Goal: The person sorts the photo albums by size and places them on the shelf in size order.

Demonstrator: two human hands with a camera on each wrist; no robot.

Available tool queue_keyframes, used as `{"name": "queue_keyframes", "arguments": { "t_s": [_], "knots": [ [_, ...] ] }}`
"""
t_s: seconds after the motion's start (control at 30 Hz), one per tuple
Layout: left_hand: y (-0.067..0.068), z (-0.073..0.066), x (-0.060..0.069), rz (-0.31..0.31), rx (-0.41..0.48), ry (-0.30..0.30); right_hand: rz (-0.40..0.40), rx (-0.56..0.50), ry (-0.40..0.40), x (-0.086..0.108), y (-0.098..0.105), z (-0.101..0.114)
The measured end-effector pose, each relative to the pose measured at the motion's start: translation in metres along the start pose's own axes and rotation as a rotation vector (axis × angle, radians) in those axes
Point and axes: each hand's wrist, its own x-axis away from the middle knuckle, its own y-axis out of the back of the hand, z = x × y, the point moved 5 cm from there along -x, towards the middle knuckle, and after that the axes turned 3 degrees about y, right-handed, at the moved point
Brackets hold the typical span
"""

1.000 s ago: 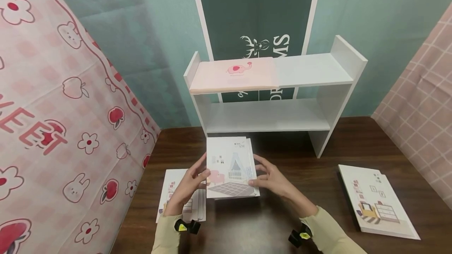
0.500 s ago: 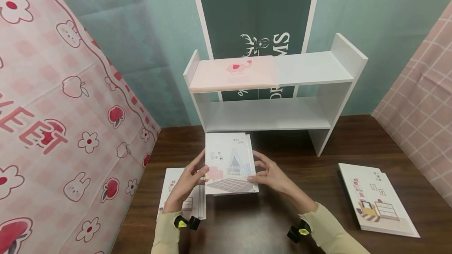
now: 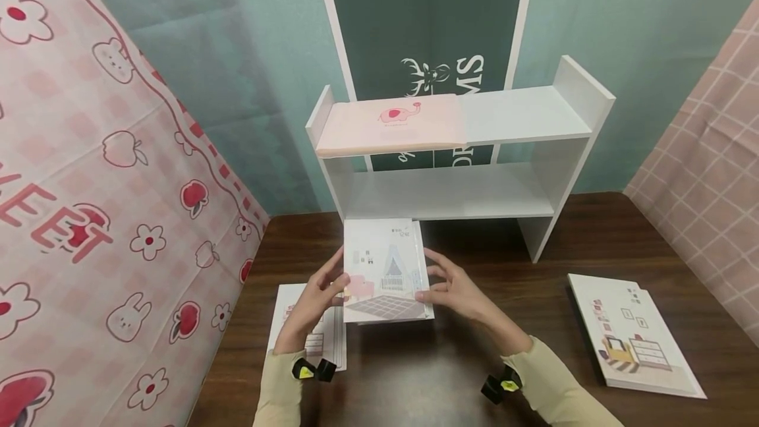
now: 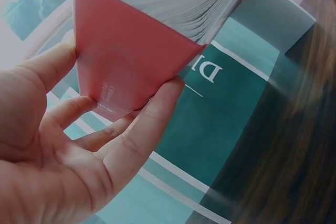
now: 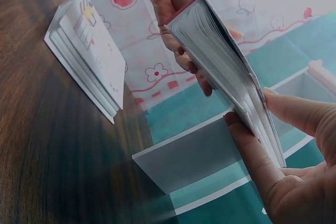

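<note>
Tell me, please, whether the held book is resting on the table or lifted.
The book is lifted: left fingers and right fingers grip it, and the right wrist view shows it off the table.

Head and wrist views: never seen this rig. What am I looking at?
No robot here: these are a person's bare left hand and right hand. The head view comes from a head-worn camera looking forward and down; each wrist view, from that wrist's camera.

Both hands hold a thick book with a pale illustrated cover; the left wrist view shows its red spine. Beyond it stands a white shelf bearing a flat pink elephant-print item. On the wood-grain table, illustrated books lie to the left, and a similar book or pile to the right.
</note>
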Motion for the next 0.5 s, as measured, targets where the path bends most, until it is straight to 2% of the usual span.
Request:
{"name": "queue_keyframes", "arguments": {
  "t_s": [0.2, 0.5],
  "knots": [
    [-0.006, -0.024, 0.006, 0.009, -0.004, 0.012, 0.005, -0.003, 0.020, -0.003, 0.001, 0.003],
    [-0.004, -0.023, 0.001, 0.020, 0.003, -0.002, -0.032, 0.004, -0.008, -0.006, 0.003, 0.004]
  ]
}}
